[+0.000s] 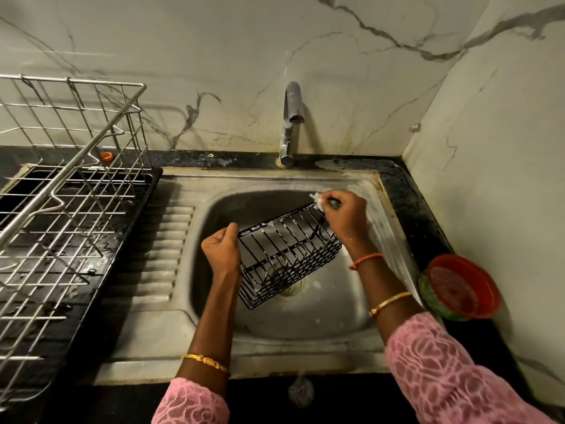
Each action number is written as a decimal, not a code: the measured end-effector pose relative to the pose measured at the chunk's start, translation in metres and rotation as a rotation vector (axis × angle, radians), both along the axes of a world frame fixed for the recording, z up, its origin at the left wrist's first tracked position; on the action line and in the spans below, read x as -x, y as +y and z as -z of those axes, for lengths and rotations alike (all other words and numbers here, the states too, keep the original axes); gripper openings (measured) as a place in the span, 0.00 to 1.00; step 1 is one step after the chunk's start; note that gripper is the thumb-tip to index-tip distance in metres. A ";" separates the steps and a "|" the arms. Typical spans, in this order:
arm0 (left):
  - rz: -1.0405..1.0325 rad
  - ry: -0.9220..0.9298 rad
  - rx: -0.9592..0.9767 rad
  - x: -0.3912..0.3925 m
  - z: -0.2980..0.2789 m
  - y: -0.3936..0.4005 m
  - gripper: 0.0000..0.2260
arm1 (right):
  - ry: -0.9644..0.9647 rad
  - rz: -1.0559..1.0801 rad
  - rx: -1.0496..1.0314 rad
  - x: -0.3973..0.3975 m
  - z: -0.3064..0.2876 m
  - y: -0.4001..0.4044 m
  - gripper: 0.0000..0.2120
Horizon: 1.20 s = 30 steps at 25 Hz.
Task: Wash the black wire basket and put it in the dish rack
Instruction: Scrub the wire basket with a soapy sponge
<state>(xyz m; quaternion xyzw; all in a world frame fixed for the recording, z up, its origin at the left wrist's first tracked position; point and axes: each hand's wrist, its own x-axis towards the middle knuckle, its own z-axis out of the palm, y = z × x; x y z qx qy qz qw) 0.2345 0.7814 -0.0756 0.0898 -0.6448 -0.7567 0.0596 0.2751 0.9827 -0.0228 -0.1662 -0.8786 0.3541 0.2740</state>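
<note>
Over stainless steel sink (305, 328), left hand (220, 251) clenched on soapy black wire basket (286, 258), right hand (345, 217) pinching scrubber (321, 203): likely to slip.

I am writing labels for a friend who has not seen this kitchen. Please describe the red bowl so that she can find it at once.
Start at the steel sink in the black counter. Look to the sink's right edge, near the corner wall, beside the person's right forearm. The red bowl sits there, round and shallow, with a green patterned outside; it is the only colourful dish in view.
</note>
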 end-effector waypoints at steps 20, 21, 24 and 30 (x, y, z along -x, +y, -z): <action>-0.026 -0.023 0.007 0.003 -0.001 -0.005 0.20 | -0.005 0.090 0.060 -0.060 0.026 0.008 0.07; -0.023 -0.026 0.007 0.003 0.000 -0.006 0.20 | 0.020 0.127 0.081 -0.053 0.022 0.012 0.07; -0.004 -0.013 0.000 0.004 -0.001 -0.005 0.19 | 0.033 0.083 0.069 -0.010 0.007 0.016 0.07; -0.028 -0.025 -0.011 0.005 0.000 -0.006 0.21 | -0.030 -0.012 0.021 -0.012 0.018 0.006 0.05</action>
